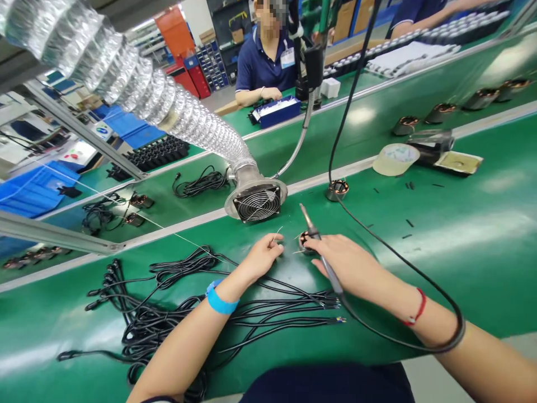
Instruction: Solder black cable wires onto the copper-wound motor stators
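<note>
My left hand [265, 256] pinches a thin silvery wire [277, 233], which looks like solder, its tip sticking up past the fingers. My right hand [342, 258] is closed around a soldering iron [331, 274] whose metal tip points up and away to the left. Fingers of that same hand also rest at a small motor stator [304, 240] with copper windings and pale leads pointing left. Part of this stator is hidden by the hand and the iron. The iron's black cord [398, 344] loops under my right forearm.
Bundled black cables [146, 330] lie left, bared ends toward the middle. A fume extractor fan [258, 203] on a foil duct [201, 126] stands ahead. Another stator [337, 190] sits behind the iron, near a tape roll [395, 159]. A co-worker [268, 61] sits across the bench.
</note>
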### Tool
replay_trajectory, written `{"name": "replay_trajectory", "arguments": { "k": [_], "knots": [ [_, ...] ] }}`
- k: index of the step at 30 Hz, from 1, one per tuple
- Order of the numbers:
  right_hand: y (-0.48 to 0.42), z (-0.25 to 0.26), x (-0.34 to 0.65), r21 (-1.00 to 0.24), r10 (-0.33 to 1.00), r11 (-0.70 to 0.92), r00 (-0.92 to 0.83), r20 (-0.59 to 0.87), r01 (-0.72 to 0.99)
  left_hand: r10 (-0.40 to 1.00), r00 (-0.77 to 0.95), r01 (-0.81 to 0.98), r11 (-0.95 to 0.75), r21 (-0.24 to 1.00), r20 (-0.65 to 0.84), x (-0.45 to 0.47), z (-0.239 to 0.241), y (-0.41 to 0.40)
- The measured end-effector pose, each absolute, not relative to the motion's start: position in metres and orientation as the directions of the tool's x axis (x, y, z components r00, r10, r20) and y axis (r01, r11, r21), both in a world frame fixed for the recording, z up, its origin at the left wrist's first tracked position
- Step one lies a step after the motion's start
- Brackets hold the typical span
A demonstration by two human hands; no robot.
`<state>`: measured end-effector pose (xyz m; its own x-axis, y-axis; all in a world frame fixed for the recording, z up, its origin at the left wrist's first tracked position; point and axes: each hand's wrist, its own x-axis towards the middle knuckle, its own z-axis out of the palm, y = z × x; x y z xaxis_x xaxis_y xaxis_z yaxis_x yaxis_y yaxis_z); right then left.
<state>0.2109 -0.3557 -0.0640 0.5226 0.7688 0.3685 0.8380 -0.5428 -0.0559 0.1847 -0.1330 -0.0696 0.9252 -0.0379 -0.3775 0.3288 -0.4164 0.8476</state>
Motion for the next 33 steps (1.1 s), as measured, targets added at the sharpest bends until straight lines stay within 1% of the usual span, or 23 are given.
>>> {"name": "replay_trajectory", "arguments": {
  "k": [2, 4, 6, 7, 8, 10, 12, 16, 21, 24, 27, 30, 33],
  "knots": [
    [-0.360, -0.062, 0.204, -0.126, 0.727, -0.538, 0.534, 0.431, 0.834, -0.047, 0.922, 0.338, -0.388, 0.858, -0.384, 0.186, -0.071, -0.134],
    [-0.377, -0.064, 0.209, -0.189, 0.641, -0.587, 0.594, 0.486, 0.787, -0.059, 0.918, 0.347, -0.361, 0.866, -0.393, 0.187, -0.073, -0.135],
    [-0.403, -0.068, 0.222, -0.243, 0.495, -0.701, 0.704, 0.509, 0.670, -0.064, 0.916, 0.351, -0.344, 0.871, -0.395, 0.187, -0.076, -0.135],
    [-0.418, -0.072, 0.230, -0.264, 0.379, -0.773, 0.754, 0.537, 0.577, -0.067, 0.916, 0.351, -0.342, 0.872, -0.395, 0.187, -0.077, -0.135],
    [-0.431, -0.075, 0.238, -0.266, 0.315, -0.813, 0.775, 0.548, 0.518, -0.071, 0.916, 0.350, -0.340, 0.873, -0.395, 0.187, -0.077, -0.135],
    [-0.454, -0.083, 0.251, -0.260, 0.256, -0.853, 0.797, 0.547, 0.452, -0.075, 0.916, 0.350, -0.333, 0.876, -0.394, 0.187, -0.079, -0.135],
    [-0.469, -0.091, 0.260, -0.232, 0.279, -0.862, 0.802, 0.528, 0.452, -0.075, 0.916, 0.349, -0.330, 0.877, -0.393, 0.185, -0.080, -0.134],
    [-0.475, -0.106, 0.272, -0.171, 0.455, -0.804, 0.774, 0.442, 0.570, -0.068, 0.920, 0.344, -0.333, 0.878, -0.387, 0.181, -0.080, -0.132],
    [-0.465, -0.102, 0.286, -0.182, 0.637, -0.679, 0.694, 0.336, 0.711, -0.062, 0.915, 0.363, -0.303, 0.881, -0.398, 0.179, -0.077, -0.131],
    [-0.457, -0.091, 0.292, -0.233, 0.697, -0.612, 0.655, 0.293, 0.756, -0.058, 0.915, 0.369, -0.281, 0.886, -0.399, 0.179, -0.076, -0.131],
    [-0.442, -0.083, 0.284, -0.311, 0.720, -0.561, 0.637, 0.273, 0.767, -0.057, 0.918, 0.363, -0.272, 0.891, -0.391, 0.179, -0.076, -0.131],
    [-0.421, -0.078, 0.262, -0.418, 0.712, -0.512, 0.643, 0.281, 0.750, -0.065, 0.922, 0.350, -0.276, 0.895, -0.381, 0.179, -0.078, -0.130],
    [-0.397, -0.077, 0.239, -0.511, 0.663, -0.477, 0.675, 0.325, 0.715, -0.066, 0.926, 0.338, -0.301, 0.892, -0.373, 0.179, -0.080, -0.130]
  ]
}}
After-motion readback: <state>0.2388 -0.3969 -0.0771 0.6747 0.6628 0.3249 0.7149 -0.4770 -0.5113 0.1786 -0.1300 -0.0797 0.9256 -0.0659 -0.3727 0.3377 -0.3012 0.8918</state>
